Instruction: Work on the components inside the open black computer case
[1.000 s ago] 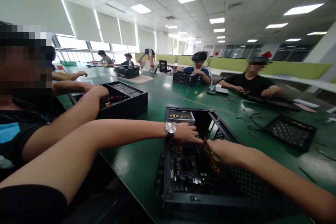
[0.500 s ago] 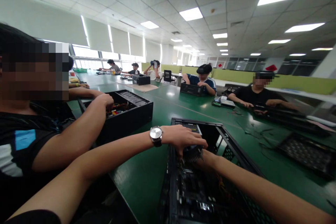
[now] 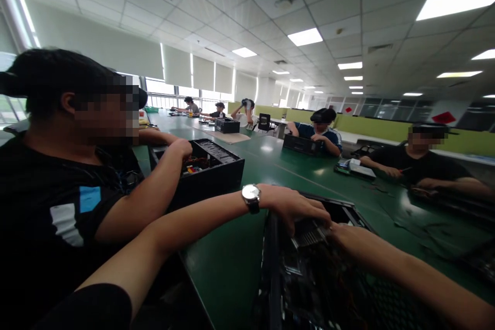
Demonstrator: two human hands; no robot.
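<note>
An opened black computer case (image 3: 270, 273) lies before me, its inside dark and partly blurred. My left hand (image 3: 296, 207), with a round watch (image 3: 251, 193) on the wrist, reaches over the near-left part of the case. Its fingers are closed from above on a finned CPU cooler (image 3: 310, 235), whose metal fins show under the palm. From the right comes my right hand (image 3: 342, 234), close against the cooler and the left fingertips. The fingers of that hand are hidden, so its grip does not show.
On my left a co-worker's arm (image 3: 154, 196) reaches into another black computer case (image 3: 216, 175). Across the green table (image 3: 266, 165), several people sit with cases. White-and-grey devices (image 3: 353, 169) and loose cables (image 3: 417, 227) lie at the right.
My view has swung left, so the whole scene sits farther right. Both hands stay together at the cooler, which shows its fins more from the side. The co-worker opposite at right has shifted their hands.
</note>
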